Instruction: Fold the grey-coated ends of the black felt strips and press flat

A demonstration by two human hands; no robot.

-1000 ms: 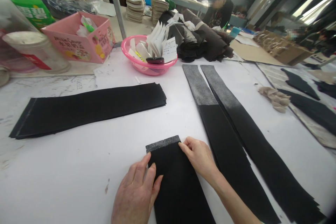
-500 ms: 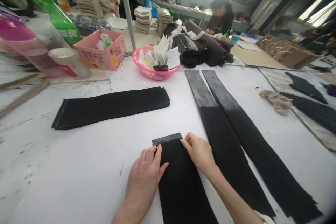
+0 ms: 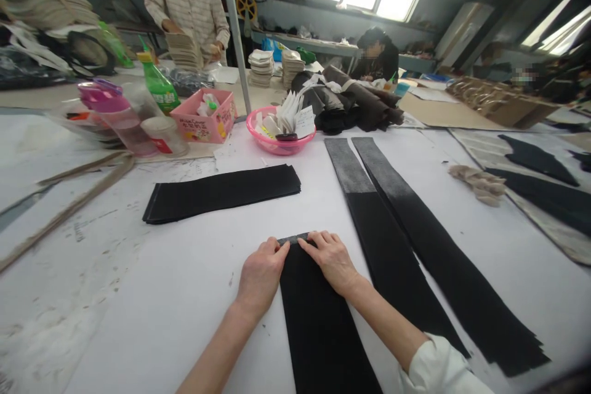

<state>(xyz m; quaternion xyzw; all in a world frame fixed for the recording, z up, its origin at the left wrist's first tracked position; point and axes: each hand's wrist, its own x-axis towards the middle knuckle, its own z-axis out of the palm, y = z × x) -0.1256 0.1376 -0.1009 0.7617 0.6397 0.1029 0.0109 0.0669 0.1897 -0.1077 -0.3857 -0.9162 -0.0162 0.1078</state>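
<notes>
A long black fabric strip (image 3: 318,326) lies lengthwise on the white table (image 3: 161,295) in front of me. My left hand (image 3: 262,272) rests on its far left corner, fingers together and pressing down. My right hand (image 3: 329,257) lies flat across the far end, fingers stretched over the thin grey edge. Both hands meet at the strip's top edge. Neither hand lifts the fabric.
A stack of black strips (image 3: 221,192) lies to the left. Two long black strips with grey ends (image 3: 383,221) run along the right. A pink basket of cards (image 3: 281,132), a pink box (image 3: 203,123), bottles and dark fabric piles stand beyond. A person (image 3: 187,6) stands behind the table.
The view has tilted up and back. Both hands slid forward to the strip's far end, and the exposed grey band there has shrunk to a thin edge.
</notes>
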